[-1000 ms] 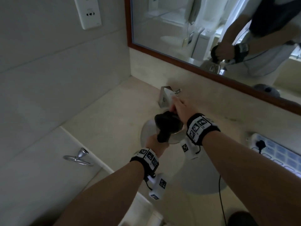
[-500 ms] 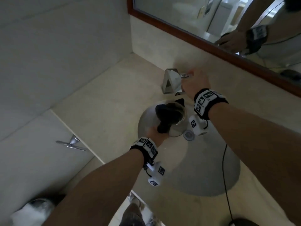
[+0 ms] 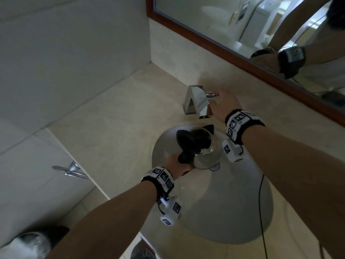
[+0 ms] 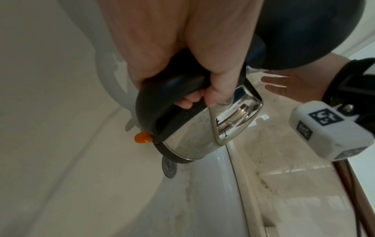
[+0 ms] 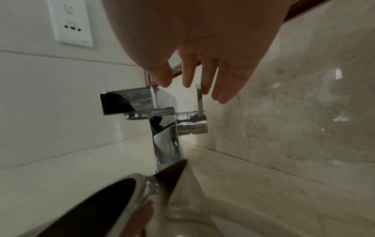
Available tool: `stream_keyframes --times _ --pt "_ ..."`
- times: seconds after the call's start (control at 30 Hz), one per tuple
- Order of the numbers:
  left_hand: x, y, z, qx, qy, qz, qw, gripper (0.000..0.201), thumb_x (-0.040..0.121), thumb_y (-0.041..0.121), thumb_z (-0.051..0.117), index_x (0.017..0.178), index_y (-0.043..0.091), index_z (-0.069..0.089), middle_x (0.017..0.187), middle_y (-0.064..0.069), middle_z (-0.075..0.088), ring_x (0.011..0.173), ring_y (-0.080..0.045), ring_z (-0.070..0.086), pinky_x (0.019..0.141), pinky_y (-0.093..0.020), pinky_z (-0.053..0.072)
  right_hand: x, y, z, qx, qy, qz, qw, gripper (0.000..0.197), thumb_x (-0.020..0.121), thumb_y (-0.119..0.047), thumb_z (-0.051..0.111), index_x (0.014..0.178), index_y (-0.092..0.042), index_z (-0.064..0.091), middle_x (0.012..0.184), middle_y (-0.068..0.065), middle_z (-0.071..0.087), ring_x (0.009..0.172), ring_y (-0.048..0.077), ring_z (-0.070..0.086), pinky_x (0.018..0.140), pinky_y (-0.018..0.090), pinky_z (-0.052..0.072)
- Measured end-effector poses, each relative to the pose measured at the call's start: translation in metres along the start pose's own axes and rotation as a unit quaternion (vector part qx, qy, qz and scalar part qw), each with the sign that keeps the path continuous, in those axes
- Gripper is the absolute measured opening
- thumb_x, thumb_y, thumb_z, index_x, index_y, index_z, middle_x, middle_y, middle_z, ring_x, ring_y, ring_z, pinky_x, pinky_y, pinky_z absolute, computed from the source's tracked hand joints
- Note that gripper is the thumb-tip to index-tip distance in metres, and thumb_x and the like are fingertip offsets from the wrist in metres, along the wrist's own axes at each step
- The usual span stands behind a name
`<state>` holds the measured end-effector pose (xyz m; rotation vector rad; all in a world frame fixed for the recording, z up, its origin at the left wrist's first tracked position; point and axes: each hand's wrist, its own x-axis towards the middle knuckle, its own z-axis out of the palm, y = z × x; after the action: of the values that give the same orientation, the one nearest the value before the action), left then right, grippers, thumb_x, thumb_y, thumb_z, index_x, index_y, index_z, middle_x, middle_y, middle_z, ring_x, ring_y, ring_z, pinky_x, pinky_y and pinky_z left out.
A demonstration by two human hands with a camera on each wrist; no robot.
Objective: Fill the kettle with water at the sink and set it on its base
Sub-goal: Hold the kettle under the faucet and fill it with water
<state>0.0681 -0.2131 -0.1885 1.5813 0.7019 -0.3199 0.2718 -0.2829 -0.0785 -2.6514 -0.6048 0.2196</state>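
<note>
Two hands busy: left hand [image 3: 178, 163] grips black handle of shiny steel kettle [image 3: 204, 152], lid up, over white sink [image 3: 233, 212]; right hand [image 3: 225, 105] fingers straight, at chrome tap lever [image 5: 199, 99].

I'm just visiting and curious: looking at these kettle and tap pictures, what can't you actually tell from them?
- Water in the kettle: head view, its raised lid and dark inside hide it.
- Whether the right hand touches the tap lever: right wrist view, fingertips overlap it.
- Kettle base: in no view.
- Left hand fingers: left wrist view, the handle hides most of them.
</note>
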Motion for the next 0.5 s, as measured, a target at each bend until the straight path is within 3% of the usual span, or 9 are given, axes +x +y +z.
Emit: stream_keyframes --times 0.03,0.13,0.27,0.33,0.37,0.43,0.5 --pt "-0.001 0.002 -0.002 0.0 0.0 0.001 1.0 0.001 0.074 0.001 0.066 0.074 0.001 0.067 0.073 -0.013 0.067 0.067 -0.024 0.061 0.064 -0.03 0.052 0.001 0.0 0.0 0.005 0.005 -0.006 1.0 0.044 0.092 -0.022 0.05 0.135 -0.015 0.048 0.137 0.012 0.052 0.124 0.032 0.05 0.105 0.042 0.042" --pt "0.001 0.003 -0.01 -0.023 -0.003 -0.009 1.0 0.025 0.079 -0.004 0.063 0.062 0.014 0.06 0.049 0.008 0.063 0.053 -0.006 0.059 0.049 -0.012 0.049 0.007 -0.001 0.002 0.015 0.016 -0.005 1.0 0.042 0.092 -0.021 0.049 0.135 -0.018 0.046 0.133 0.012 0.055 0.119 0.032 0.053 0.1 0.039 0.044" --pt "-0.002 0.013 -0.021 -0.022 -0.008 0.002 1.0 0.03 0.082 -0.005 0.059 0.06 0.015 0.057 0.038 0.015 0.059 0.041 0.005 0.057 0.043 -0.007 0.045 0.012 -0.006 0.005 0.018 0.022 0.036 0.999 0.035 0.097 -0.022 0.045 0.131 -0.016 0.051 0.127 0.014 0.061 0.115 0.034 0.057 0.096 0.039 0.046" --pt "0.0 0.016 -0.025 0.007 -0.005 0.007 1.0 0.026 0.081 -0.001 0.06 0.06 0.014 0.056 0.044 0.009 0.061 0.048 0.0 0.058 0.051 -0.013 0.048 0.016 -0.006 0.006 -0.007 0.015 0.041 0.999 0.032 0.098 -0.022 0.042 0.124 -0.016 0.059 0.121 0.016 0.065 0.11 0.035 0.06 0.091 0.039 0.049" --pt "0.003 0.015 -0.027 0.023 0.003 0.008 1.0 0.024 0.08 0.001 0.06 0.06 0.013 0.056 0.051 0.005 0.061 0.056 -0.008 0.06 0.057 -0.019 0.049 0.018 -0.006 0.006 -0.017 0.014 0.039 0.999 0.031 0.098 -0.021 0.041 0.122 -0.018 0.061 0.118 0.016 0.066 0.107 0.035 0.061 0.09 0.039 0.051" --pt "0.005 0.012 -0.03 0.038 0.016 0.0 0.999 0.02 0.077 0.005 0.063 0.059 0.011 0.057 0.062 -0.007 0.063 0.067 -0.021 0.06 0.069 -0.032 0.054 0.019 -0.005 0.009 -0.019 0.022 0.031 0.999 0.032 0.099 -0.02 0.04 0.122 -0.018 0.062 0.116 0.018 0.067 0.106 0.037 0.061 0.088 0.04 0.051" --pt "0.005 0.009 -0.032 0.053 0.012 -0.008 0.999 0.017 0.075 0.01 0.064 0.059 0.01 0.058 0.07 -0.015 0.067 0.071 -0.026 0.062 0.078 -0.042 0.057 0.02 -0.004 0.013 -0.013 0.038 0.032 0.999 0.033 0.098 -0.016 0.041 0.124 -0.017 0.062 0.117 0.019 0.066 0.107 0.038 0.061 0.088 0.04 0.05"
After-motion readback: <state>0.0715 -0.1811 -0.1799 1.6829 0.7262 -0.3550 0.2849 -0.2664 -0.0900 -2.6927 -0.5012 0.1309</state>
